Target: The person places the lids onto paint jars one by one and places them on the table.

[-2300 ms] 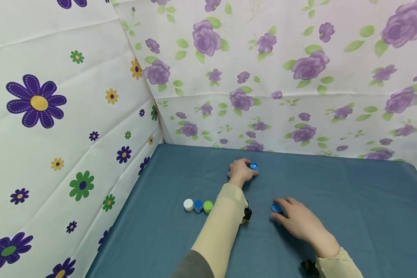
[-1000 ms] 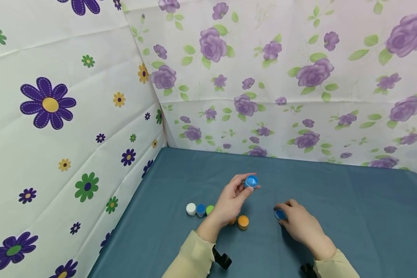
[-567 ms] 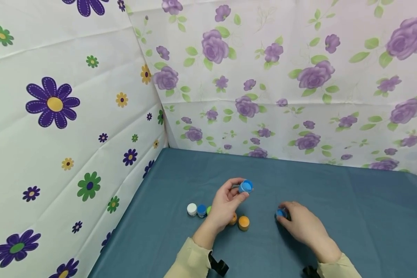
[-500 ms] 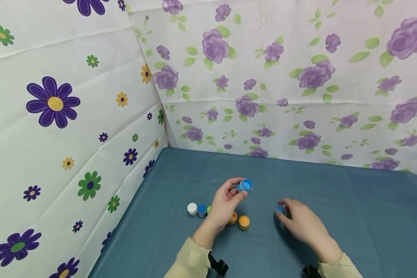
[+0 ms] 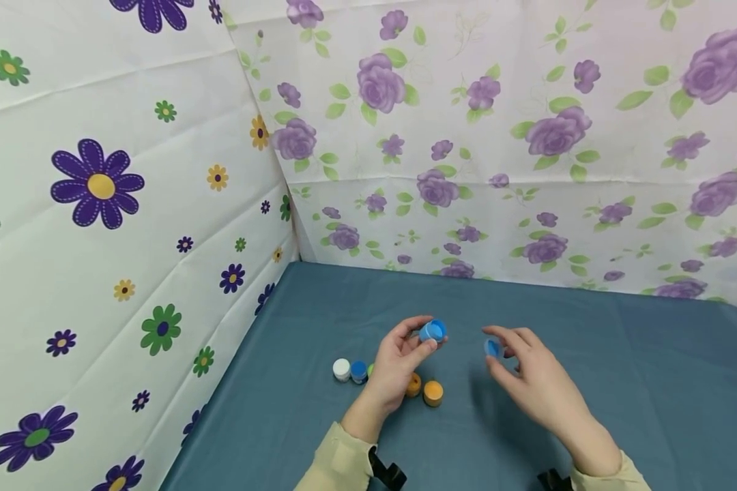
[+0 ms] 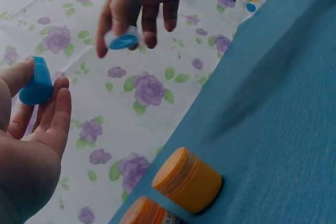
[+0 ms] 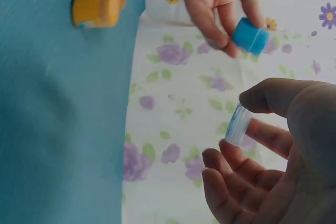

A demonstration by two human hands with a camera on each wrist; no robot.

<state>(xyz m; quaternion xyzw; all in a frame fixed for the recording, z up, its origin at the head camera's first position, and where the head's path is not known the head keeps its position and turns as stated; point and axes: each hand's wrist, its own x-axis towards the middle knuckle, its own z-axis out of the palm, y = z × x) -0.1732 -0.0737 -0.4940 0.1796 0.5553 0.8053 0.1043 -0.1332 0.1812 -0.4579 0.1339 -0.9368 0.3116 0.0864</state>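
My left hand (image 5: 394,372) grips a small blue paint pot (image 5: 432,331), uncapped and tilted so that its blue inside shows. In the left wrist view, thumb and fingers press on opposite sides of the pot (image 6: 37,85). To the right, my right hand (image 5: 543,385) pinches a small round lid (image 5: 493,348) between thumb and fingers, held above the table. Seen edge-on in the right wrist view, the lid (image 7: 238,125) has a clear whitish rim; its inner face is blue. Pot and lid are a short way apart, at nearly the same height in the head view.
Below the left hand stand an orange pot (image 5: 413,385) and a yellow-orange pot (image 5: 432,393). A white-lidded pot (image 5: 341,369) and a blue-lidded pot (image 5: 359,370) stand left of the wrist, with a green one (image 5: 371,369) mostly hidden. Flowered cloth walls (image 5: 399,164) border the blue-covered table (image 5: 651,382).
The left hand has brought the blue pot from the far part of the table towards me and tipped it. The right hand has lifted the lid off the table and turned it.
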